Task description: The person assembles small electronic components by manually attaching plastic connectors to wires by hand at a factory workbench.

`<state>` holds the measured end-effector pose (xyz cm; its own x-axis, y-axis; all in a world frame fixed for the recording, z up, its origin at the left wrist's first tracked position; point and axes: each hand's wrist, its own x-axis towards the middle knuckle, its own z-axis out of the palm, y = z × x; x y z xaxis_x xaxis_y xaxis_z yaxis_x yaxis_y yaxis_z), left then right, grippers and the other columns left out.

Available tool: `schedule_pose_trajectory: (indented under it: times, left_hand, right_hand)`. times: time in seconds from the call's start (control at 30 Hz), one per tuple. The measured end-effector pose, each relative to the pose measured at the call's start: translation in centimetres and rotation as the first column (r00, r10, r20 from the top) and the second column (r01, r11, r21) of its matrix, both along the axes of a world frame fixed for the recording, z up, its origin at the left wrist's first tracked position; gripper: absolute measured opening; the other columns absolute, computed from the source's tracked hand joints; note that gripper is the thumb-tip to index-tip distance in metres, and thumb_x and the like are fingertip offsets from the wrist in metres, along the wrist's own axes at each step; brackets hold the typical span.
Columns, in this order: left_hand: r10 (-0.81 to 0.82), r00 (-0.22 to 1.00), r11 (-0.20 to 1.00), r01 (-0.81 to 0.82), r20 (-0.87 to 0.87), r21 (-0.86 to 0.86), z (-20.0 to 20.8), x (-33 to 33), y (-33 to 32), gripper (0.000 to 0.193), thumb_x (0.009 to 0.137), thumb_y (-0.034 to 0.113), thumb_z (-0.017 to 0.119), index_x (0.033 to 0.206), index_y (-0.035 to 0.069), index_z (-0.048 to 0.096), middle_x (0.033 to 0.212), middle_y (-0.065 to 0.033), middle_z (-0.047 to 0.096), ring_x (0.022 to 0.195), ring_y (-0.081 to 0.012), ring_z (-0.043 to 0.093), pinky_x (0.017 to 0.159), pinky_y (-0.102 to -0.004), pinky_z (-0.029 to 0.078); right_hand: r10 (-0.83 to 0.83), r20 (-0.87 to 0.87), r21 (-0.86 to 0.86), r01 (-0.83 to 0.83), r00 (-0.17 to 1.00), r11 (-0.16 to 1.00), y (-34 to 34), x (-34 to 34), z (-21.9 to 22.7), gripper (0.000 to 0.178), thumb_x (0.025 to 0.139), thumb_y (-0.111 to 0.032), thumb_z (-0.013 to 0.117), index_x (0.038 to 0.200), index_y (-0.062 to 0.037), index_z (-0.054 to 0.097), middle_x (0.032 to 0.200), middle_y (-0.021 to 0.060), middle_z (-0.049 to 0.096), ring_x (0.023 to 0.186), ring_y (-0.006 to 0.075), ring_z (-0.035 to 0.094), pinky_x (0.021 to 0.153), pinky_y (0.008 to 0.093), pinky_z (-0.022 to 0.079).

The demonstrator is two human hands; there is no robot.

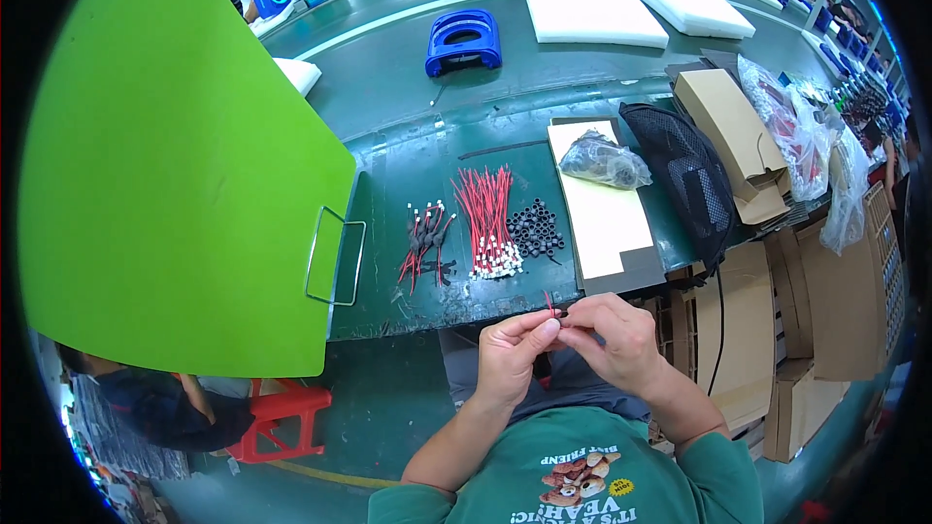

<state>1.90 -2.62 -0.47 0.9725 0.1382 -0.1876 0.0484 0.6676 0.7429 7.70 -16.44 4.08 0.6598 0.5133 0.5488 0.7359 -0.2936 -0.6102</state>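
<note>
My left hand (515,354) and my right hand (616,338) meet at the table's front edge, both closed with thumbs and fingertips pinched together. A thin red wire (549,303) sticks up from between the left fingertips. At the right fingertips a small black piece shows, mostly covered by the fingers. Beyond my hands lies a fanned pile of red wires (485,204) with white connectors at the near end. Right of it is a heap of small black rings (536,230). Left of it are several red wires with black lumps (427,233) on them.
A large green panel (184,165) with a wire handle stands at left. To the right are a pale sheet (602,218), a plastic bag (604,160), a black mesh bag (684,175) and cardboard boxes (733,131). Farther back, a blue housing (464,42) and white foam slabs (594,16).
</note>
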Motion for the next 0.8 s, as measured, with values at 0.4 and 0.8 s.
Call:
schedule_pose_trajectory:
  times: [0.4, 0.8]
  left_hand:
    - [-0.269, 0.963, 0.963, 0.269, 0.014, 0.023, 0.4, -0.3, 1.3, 0.014, 0.083, 0.007, 0.059, 0.091, -0.003, 0.063, 0.079, -0.0108, 0.065, 0.068, -0.0120, 0.061, 0.063, -0.0225, 0.051]
    - [-0.502, 0.859, 0.861, 0.507, -0.104, 0.038, 0.4, 0.3, 1.5, 0.012, 0.080, 0.009, 0.063, 0.086, -0.001, 0.065, 0.070, -0.0059, 0.063, 0.059, -0.0080, 0.057, 0.054, -0.0183, 0.046]
  right_hand:
    - [0.383, -0.794, 0.468, 0.073, 0.471, 0.880, 0.4, 0.9, 0.0, 0.008, 0.079, -0.001, 0.061, 0.073, 0.0037, 0.062, 0.074, 0.0042, 0.056, 0.061, 0.0075, 0.053, 0.052, 0.0207, 0.043]
    - [0.475, -0.816, 0.555, 0.212, 0.330, 0.805, 0.3, 1.2, -1.5, 0.011, 0.085, -0.009, 0.055, 0.079, -0.0004, 0.057, 0.069, 0.0071, 0.060, 0.044, 0.0035, 0.043, 0.039, 0.0166, 0.034]
